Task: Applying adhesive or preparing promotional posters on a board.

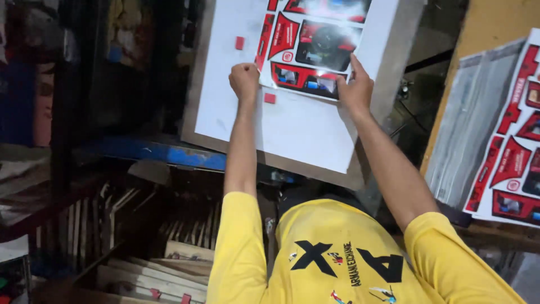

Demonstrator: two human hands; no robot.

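Printed sheet (306,48) laid at worktop (292,129) far edge, L hand (244,79) fisted on its left edge, R hand (355,87) flat on right corner; prob. aligned w/ red tabs (270,98), nothing else done.

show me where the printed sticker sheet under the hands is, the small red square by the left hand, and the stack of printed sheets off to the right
printed sticker sheet (306,48), head view, on its dark middle panel.
small red square (270,98), head view, on its centre, just below the left hand (244,80).
stack of printed sheets (509,160), head view, on the top sheet's red shapes.
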